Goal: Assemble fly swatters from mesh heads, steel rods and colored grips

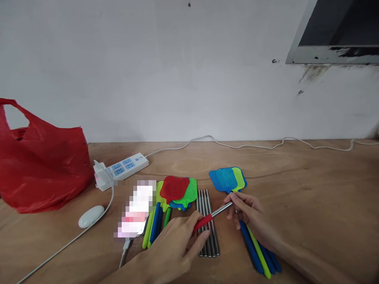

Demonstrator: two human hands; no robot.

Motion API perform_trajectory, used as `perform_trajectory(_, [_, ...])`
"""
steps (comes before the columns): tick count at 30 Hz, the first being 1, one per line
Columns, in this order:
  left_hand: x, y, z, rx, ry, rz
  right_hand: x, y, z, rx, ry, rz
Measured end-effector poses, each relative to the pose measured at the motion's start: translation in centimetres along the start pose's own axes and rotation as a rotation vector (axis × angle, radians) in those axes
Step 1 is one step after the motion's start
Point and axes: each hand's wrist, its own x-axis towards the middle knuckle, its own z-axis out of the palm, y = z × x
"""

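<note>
My left hand [177, 242] is closed around the red handle [203, 222] of a metal rod [221, 209]. The fingers of my right hand [247, 211] pinch the rod's far end, which they partly hide. Beneath the rod lie several loose metal rods [211, 240] side by side. To their left is a pile of fly swatter parts, with a red swatter head [174, 188] over a green head [191, 192] and blue and yellow-green handles [155, 224] below. Under and beyond my right hand are blue swatter heads [222, 180], a yellow-green head [240, 177] and several long handles [251, 248].
A phone with a blurred screen [139, 209] lies left of the swatters, on a cable. Farther left are a white power strip [127, 167], a white mouse-shaped object [91, 216] and a red plastic bag [44, 165]. A thin white cord [245, 146] runs along the wall [177, 79].
</note>
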Motion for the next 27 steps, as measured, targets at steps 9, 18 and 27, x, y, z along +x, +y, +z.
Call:
perform_trajectory(9, [1.0, -3.7, -0.9, 0.485, 0.342, -0.053, 2.4, -1.2, -1.6, 0.189, 0.228, -0.081])
perform_trajectory(18, [0.9, -6.5, 0.1, 0.714, 0.402, -0.079, 3.7, -0.3, -2.9, 0.175, 0.386, -0.392])
perform_trajectory(27, [0.7, -6.7, -0.7, 0.667, 0.384, -0.036, 0.8, -0.9, -2.2, -0.139, 0.186, -0.553])
